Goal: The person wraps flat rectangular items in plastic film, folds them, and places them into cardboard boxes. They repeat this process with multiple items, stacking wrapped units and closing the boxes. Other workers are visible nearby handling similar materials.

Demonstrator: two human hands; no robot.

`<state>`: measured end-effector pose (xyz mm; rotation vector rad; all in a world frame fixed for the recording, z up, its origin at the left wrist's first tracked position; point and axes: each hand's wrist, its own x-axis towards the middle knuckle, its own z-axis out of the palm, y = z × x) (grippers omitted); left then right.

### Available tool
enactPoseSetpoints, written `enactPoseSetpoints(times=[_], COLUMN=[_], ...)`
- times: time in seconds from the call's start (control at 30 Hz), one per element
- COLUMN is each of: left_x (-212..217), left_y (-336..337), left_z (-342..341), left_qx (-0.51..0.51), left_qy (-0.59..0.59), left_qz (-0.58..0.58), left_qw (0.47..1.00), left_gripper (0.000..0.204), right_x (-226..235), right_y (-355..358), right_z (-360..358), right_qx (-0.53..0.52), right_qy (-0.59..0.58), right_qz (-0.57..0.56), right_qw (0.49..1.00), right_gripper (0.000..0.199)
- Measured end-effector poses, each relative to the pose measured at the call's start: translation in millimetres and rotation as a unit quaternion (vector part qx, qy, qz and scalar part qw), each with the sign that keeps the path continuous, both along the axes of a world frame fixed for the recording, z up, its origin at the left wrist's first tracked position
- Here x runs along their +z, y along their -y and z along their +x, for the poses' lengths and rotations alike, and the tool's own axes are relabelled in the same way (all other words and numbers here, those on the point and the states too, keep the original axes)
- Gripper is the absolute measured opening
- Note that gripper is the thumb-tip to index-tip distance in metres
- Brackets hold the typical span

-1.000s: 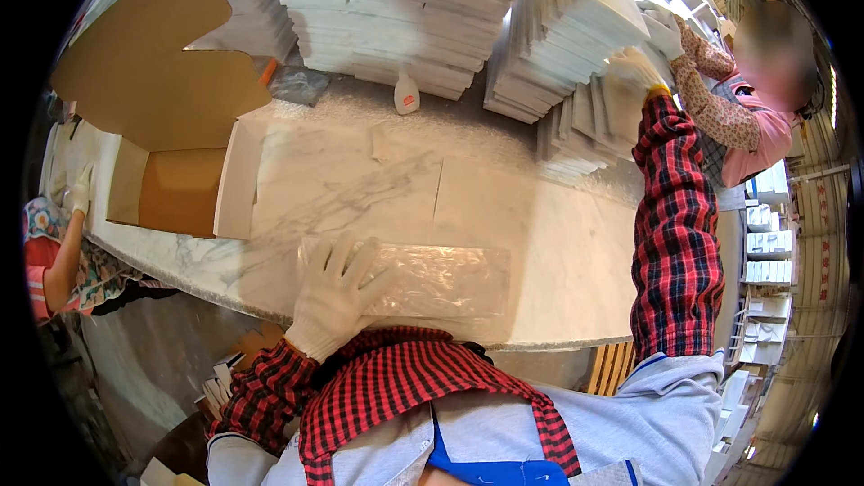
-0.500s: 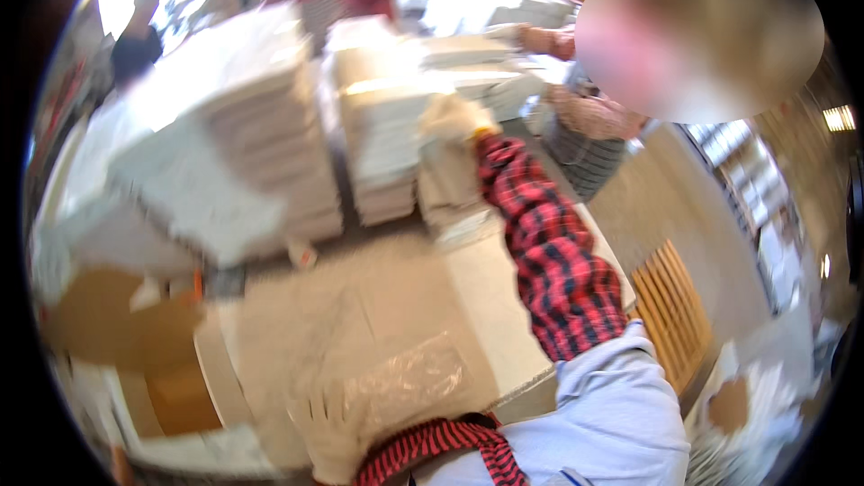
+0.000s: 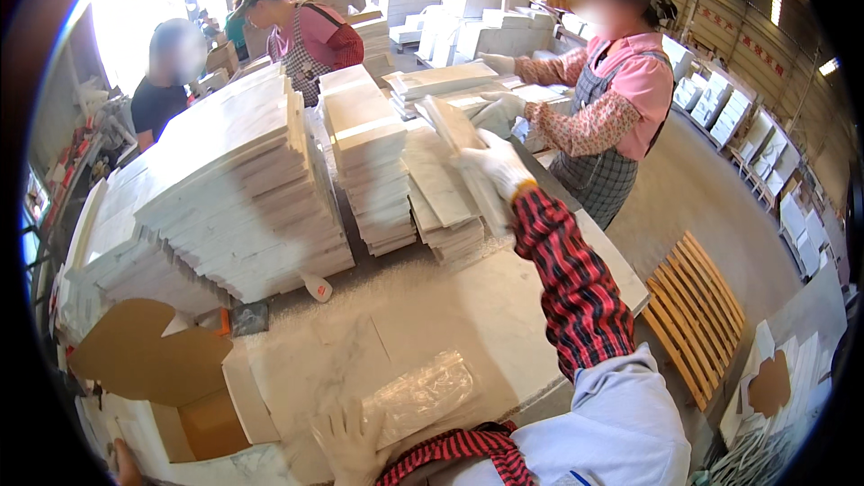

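My right hand (image 3: pixel 497 165), in a white glove, grips the edge of a pale marble tile (image 3: pixel 468 157). The tile is tilted up beside a short stack of similar tiles (image 3: pixel 441 184); whether its lower edge touches them I cannot tell. Close to me, my left hand (image 3: pixel 349 439), gloved too, rests with fingers spread on the work surface. Just right of it lies a clear plastic bag (image 3: pixel 423 399). An open brown cardboard box (image 3: pixel 252 391) stands to the left of that hand.
Tall stacks of marble tiles (image 3: pixel 238 216) fill the table's far side. A small white tool (image 3: pixel 317 287) lies before them. Across the table a person in a checked apron (image 3: pixel 598 130) handles tiles. A slatted wooden pallet (image 3: pixel 693 310) is at right. A bare hand (image 3: pixel 126 465) shows lower left.
My right hand has drawn back slightly toward me and to the right, and a tile now stands tilted in its grip. My left hand stays spread near the bag. The view has steadied.
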<state>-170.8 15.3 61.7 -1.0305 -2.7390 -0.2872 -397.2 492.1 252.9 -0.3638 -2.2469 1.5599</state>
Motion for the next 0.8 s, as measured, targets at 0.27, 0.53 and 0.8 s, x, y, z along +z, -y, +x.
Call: enactPoseSetpoints(times=[0.27, 0.53, 0.8], left_x=[15, -13, 4], left_y=[-11, -6, 1], left_z=[-3, 1, 22], left_qx=[0.006, 0.000, -0.050], left_qy=[0.058, 0.018, -0.050], left_qz=[0.000, 0.018, 0.085], left_qw=[0.998, 1.000, 0.994], left_gripper=[0.070, 0.065, 0.046], right_x=[-22, -39, -54], right_y=[-1, 67, 141], right_z=[172, 279, 257], right_qx=[-0.091, -0.032, 0.188], right_qy=[-0.012, 0.054, 0.173], right_qz=[-0.067, -0.124, -0.041], right_qw=[0.994, 0.990, 0.966], right_gripper=[0.102, 0.099, 0.115])
